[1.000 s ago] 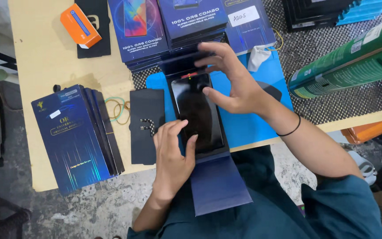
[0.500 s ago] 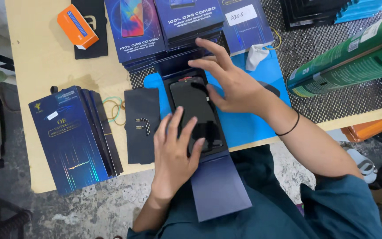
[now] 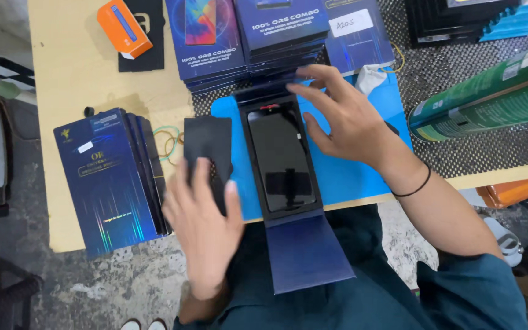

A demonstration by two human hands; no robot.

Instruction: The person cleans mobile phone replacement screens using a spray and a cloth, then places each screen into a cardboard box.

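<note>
A black phone screen panel (image 3: 281, 160) lies in an open dark blue flip box (image 3: 304, 250) on a blue mat (image 3: 352, 177). My right hand (image 3: 343, 116) hovers with fingers spread just right of the panel's top, holding nothing. My left hand (image 3: 201, 223), blurred and with fingers apart, is left of the box over the table's front edge. It partly covers a black foam pad (image 3: 206, 143).
A fanned stack of dark blue boxes (image 3: 108, 177) lies at the left with rubber bands (image 3: 167, 143) beside it. More blue boxes (image 3: 258, 33) are stacked at the back, with an orange box (image 3: 123, 27) on the left. A green cylinder (image 3: 484, 101) lies right.
My left hand has come off the screen panel and moved left toward the foam pad. My right hand has lifted from the panel's upper edge and shifted right.
</note>
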